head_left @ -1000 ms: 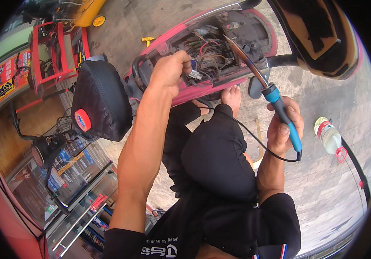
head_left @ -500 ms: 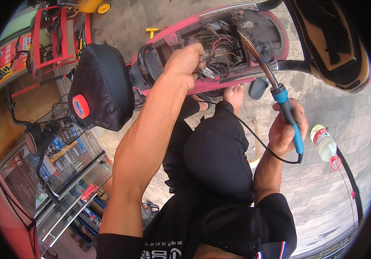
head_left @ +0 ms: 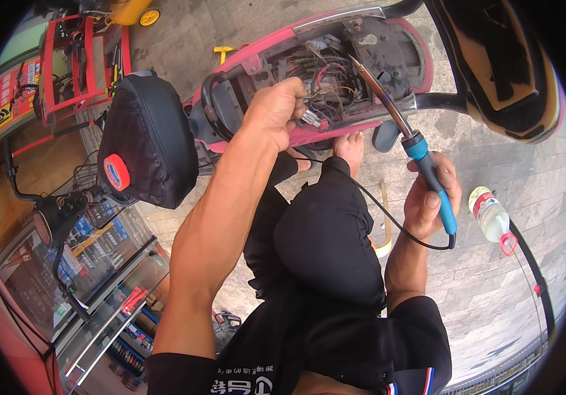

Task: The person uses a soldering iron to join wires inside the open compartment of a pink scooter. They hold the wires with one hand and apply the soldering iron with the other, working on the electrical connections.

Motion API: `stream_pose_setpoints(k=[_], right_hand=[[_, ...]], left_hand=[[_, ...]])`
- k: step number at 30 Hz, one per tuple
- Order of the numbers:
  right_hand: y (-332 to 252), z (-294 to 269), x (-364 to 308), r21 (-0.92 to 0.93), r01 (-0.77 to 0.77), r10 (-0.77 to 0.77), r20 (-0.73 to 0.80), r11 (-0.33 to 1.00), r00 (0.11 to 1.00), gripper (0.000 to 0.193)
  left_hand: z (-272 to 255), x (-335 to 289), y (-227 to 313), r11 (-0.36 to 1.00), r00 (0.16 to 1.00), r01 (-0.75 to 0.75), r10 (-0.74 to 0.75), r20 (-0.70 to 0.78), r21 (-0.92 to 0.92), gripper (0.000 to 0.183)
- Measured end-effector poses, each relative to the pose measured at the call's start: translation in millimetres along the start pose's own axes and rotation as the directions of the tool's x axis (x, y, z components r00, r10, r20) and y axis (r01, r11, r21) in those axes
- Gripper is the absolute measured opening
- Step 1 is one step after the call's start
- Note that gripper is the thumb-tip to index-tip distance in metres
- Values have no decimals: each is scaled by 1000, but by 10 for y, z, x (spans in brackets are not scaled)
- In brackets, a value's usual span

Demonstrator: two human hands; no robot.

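Blue-handled soldering iron (head_left: 421,164), light and stiff, is sitting right of centre in our closed right hand (head_left: 431,197) while our left hand (head_left: 273,112) is pinching thin, floppy wires (head_left: 322,92) upper centre.

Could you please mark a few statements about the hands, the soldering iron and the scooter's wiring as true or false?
1. The right hand holds a blue-handled soldering iron. True.
2. The left hand rests on the plastic bottle. False: it grips wires in the open red scooter.
3. The iron's tip points into the wiring bay. True.
4. The bottle stands upright on the seat. False: it lies on the pavement.
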State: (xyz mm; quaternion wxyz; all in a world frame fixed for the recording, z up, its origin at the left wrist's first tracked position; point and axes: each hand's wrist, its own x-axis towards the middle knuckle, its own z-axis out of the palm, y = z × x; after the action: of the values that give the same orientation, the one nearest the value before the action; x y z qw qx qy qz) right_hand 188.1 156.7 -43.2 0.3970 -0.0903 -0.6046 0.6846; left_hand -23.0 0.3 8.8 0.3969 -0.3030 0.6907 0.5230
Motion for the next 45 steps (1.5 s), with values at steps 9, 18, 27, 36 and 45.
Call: stream_pose_setpoints(k=[9, 18, 27, 36, 45], right_hand=[[-29, 13, 9, -27, -12, 13, 32, 1000, 999, 41], [3, -62, -33, -113, -18, 30, 109, 993, 994, 45], [1, -101, -63, -124, -27, 41, 113, 992, 993, 44], [-25, -74, -70, -123, -24, 38, 115, 992, 993, 44], [-38, -61, -82, -109, -28, 39, 104, 994, 994, 44]], left_hand=[[-46, -99, -27, 987, 993, -120, 120, 4, 108, 12], [-78, -93, -52, 888, 926, -367, 378, 14, 276, 26], [-211, -170, -183, 829, 832, -534, 550, -71, 165, 26], [-350, -216, -352, 730, 745, -613, 662, -89, 301, 25], [-160, -99, -132, 748, 786, -593, 618, 13, 299, 23]])
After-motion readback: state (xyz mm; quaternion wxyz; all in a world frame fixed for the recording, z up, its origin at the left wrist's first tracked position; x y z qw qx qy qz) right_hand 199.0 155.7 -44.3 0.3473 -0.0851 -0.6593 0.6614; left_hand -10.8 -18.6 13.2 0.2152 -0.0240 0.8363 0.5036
